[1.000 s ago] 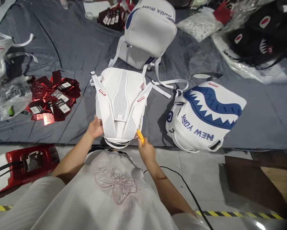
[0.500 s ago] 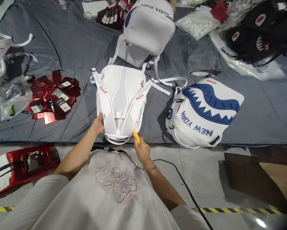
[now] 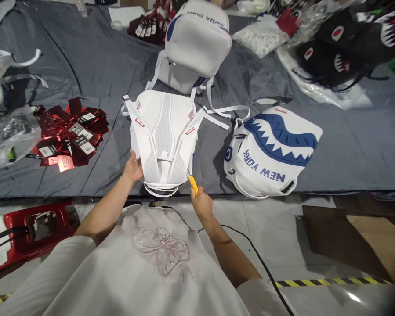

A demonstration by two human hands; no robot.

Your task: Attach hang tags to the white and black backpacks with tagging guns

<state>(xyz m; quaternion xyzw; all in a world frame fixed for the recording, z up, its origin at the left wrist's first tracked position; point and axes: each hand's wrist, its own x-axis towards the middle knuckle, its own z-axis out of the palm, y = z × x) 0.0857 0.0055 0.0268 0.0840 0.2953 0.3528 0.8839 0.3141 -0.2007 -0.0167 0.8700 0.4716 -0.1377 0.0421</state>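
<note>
A white backpack (image 3: 180, 114) lies on the grey-covered table in front of me, its back panel and shoulder straps facing up. My left hand (image 3: 133, 169) is at its lower left side, gripping the edge, with some fingertips hidden against the bag. In my right hand (image 3: 202, 204) are small yellow thread snips (image 3: 193, 186), closed in my fingers. Their tip is by the bag's lower right corner, where the blades are too small to make out clearly. A fine loose thread shows just right of the snips.
Right of it lies another white backpack (image 3: 276, 145) with a blue toothed print. More white bags (image 3: 197, 44) are stacked behind. Red and black tags (image 3: 75, 131) and a clear plastic bag (image 3: 14, 136) lie left. Black bags (image 3: 342, 52) sit far right; a red stool (image 3: 35, 228) stands below.
My right hand has moved the snips slightly right, from the bag's lower edge to its right corner. My left hand's grip has loosened a little at the side. The view has shifted slightly.
</note>
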